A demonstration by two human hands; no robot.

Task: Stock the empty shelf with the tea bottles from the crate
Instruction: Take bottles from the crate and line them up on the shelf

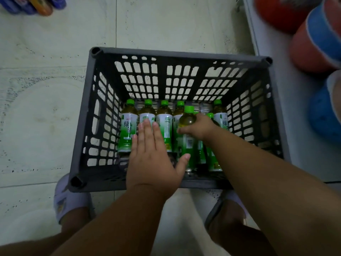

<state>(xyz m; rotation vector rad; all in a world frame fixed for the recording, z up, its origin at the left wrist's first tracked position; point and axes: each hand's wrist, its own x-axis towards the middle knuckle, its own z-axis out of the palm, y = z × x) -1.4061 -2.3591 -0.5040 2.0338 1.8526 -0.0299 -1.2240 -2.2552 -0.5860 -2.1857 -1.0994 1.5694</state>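
A dark grey slatted crate (pixel 177 55) stands on the floor right below me. Several green tea bottles (pixel 128 126) with green caps and green-and-white labels lie side by side on its bottom. My right hand (pixel 198 127) is wrapped around the upper part of one tea bottle (pixel 188 137), which is raised a little above the row. My left hand (pixel 151 154) hovers flat over the bottles at centre-left, fingers apart, holding nothing. No shelf surface shows clearly in this view.
The crate sits on pale floor tiles (pixel 46 89). My two feet in slippers (pixel 70 198) stand just behind its near wall. Blurred orange and blue packages (pixel 317 41) fill the right edge behind a white ledge. Colourful items (pixel 36 5) lie at top left.
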